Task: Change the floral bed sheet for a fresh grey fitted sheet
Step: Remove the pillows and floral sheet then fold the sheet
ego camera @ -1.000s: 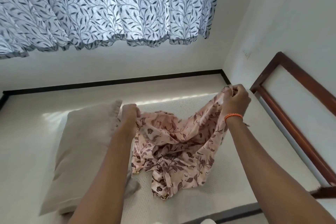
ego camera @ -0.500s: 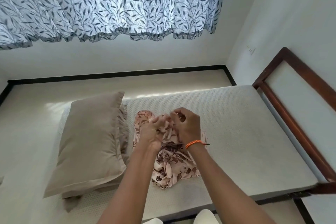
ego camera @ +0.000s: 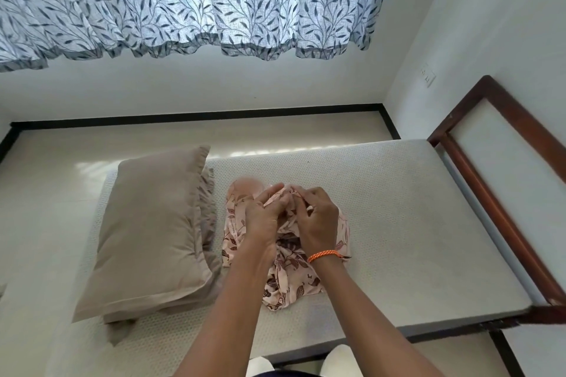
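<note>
2 hands, left hand (ego camera: 266, 217) and right hand (ego camera: 318, 220), pinch 1 floral sheet (ego camera: 288, 285); 1 pillow (ego camera: 153, 236) beside.

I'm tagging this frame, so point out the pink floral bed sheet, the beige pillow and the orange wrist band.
pink floral bed sheet (ego camera: 288, 281), head view, bunched lower folds
beige pillow (ego camera: 153, 232), head view, top face
orange wrist band (ego camera: 324, 255), head view, braided strand

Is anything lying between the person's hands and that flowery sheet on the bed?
Nothing visible. The left hand and right hand both already grip the bunched floral sheet directly on the bare mattress; the pillow sits beside it.
</note>
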A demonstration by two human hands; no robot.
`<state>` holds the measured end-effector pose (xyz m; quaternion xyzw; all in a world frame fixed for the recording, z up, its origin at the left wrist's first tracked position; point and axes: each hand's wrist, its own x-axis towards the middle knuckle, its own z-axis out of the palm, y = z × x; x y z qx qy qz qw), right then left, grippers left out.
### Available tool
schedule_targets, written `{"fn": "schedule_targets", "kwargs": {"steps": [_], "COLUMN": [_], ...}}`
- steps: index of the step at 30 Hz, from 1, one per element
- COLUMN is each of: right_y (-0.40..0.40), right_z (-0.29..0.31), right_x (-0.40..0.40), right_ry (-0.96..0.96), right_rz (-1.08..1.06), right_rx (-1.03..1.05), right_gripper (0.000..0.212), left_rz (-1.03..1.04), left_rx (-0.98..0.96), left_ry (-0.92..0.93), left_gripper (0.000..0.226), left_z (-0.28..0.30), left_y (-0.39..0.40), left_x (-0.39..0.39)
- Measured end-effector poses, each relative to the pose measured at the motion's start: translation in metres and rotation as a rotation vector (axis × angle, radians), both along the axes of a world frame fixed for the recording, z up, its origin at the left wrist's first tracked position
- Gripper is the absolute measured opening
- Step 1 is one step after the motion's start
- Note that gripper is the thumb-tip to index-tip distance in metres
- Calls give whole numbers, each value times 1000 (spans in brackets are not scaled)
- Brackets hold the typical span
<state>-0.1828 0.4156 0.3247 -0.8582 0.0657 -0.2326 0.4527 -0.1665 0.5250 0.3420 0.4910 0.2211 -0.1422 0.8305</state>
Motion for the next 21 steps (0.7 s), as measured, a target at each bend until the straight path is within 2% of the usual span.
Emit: {"fn": "schedule_targets", "kwargs": {"steps": [3, 8, 12, 16, 18, 21], "right_y": [3, 9, 17, 12, 9, 9], "right_z": [-2, -5, -8, -6, -4, 1], "right_x": [1, -3, -10, -14, -12, -6], "right_ry": [2, -31, 28, 169, 200, 170], "right_rz": [-39, -53, 54, 194, 210, 217], "right_rx": [16, 25, 128, 302, 263, 180], "right_gripper": [25, 26, 30, 47, 62, 63], "left_rz": [-21, 11, 14, 1, 8, -4], "left_rx": [10, 93, 25, 27, 82, 197], "left_ry": [-5, 39, 98, 69, 50, 3], "left_gripper": [39, 27, 20, 18, 19, 21], "left_z": [-2, -6, -5, -5, -7, -9], "left_y": [-4, -8, -9, -2, 1, 1], "left_x": [-2, -1, -1, 0, 1, -1]}}
